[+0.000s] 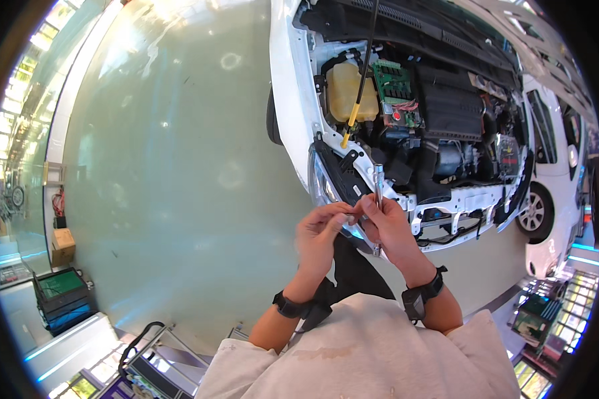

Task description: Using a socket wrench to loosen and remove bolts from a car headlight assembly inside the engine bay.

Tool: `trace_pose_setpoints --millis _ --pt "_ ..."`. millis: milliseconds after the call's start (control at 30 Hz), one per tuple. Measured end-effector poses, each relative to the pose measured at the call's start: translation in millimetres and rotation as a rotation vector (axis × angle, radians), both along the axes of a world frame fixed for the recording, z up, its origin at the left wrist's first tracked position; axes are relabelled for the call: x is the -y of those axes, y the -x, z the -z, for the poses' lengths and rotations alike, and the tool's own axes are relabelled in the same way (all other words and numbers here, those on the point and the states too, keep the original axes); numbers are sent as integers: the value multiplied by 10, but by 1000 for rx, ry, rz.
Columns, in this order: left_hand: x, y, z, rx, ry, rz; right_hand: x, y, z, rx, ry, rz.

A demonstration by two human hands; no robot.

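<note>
My right hand (393, 229) is closed round a chrome ratchet wrench (379, 178), which stands roughly upright in the picture, its upper end above the fingers and its lower end showing beneath them. Close beside it, my left hand (318, 236) is pinched, its fingertips meeting those of the right hand. Whatever small thing lies between them is too hidden to name. Both hands are in front of the headlight (323, 178) at the front corner of a white car (287, 100) with its engine bay exposed.
A black and yellow prop rod (353, 116) rises from the bay beside a yellowish tank (347, 90). A green circuit board (393, 83) and a black engine cover (449, 103) sit farther right. Another white car (542, 173) stands at right. Far left is a black case (63, 299).
</note>
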State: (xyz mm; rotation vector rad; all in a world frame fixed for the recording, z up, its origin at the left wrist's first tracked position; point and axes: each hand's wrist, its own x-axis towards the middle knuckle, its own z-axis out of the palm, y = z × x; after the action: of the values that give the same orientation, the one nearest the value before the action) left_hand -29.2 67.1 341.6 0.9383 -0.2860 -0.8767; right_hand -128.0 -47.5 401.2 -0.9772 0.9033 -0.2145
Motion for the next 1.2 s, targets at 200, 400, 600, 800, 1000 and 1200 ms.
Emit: trace_pose_setpoints --millis 200,400,600,800,1000,1200 --pt "-137 -168 -144 -361 171 -120 -345 82 -326 -266 538 -476" --pt "-256 -234 -104 -362 256 -49 -542 -74 -384 -341 612 -509" --pt "-206 -323 -131 -308 236 -36 -485 -79 -292 -307 475 -439" --pt "-117 -535 -23 -62 84 131 -304 -82 -200 -334 403 -437" --pt "92 -714 233 75 -161 299 75 -198 -107 -444 504 -525" --pt "453 -1024 345 88 -388 487 610 -385 356 -310 655 -668"
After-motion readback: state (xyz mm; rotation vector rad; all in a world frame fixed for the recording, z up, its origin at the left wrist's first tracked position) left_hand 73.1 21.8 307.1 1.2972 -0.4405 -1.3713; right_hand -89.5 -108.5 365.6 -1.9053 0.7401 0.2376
